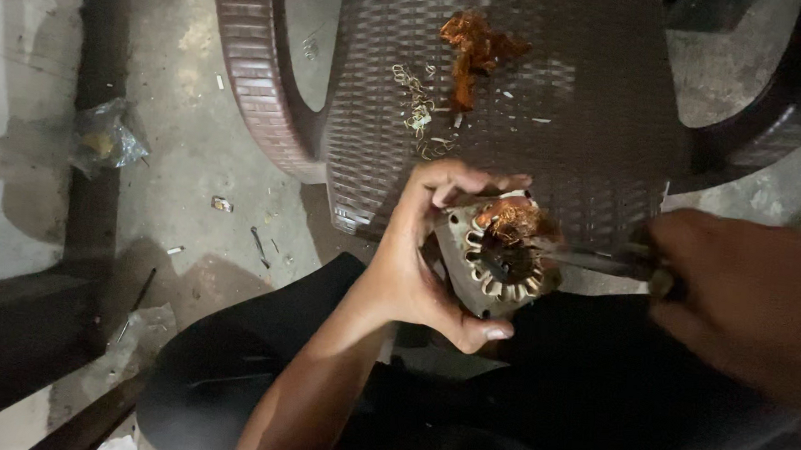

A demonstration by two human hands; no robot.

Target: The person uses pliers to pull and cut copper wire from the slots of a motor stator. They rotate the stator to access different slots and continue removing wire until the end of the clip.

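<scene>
- Concrete floor (185,150) lies below; one brown woven chair (589,107) stands at 12 o'clock, carrying one copper wire clump (472,48).
- Left hand (426,254) is clamped around one motor stator (499,262), at centre.
- Right hand (753,298), at 3 o'clock, is closed on one thin tool (600,260) touching the stator.

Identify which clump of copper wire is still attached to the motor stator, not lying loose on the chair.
The clump beside the left hand, atop the stator; the other clump lies on the woven chair seat.
</scene>
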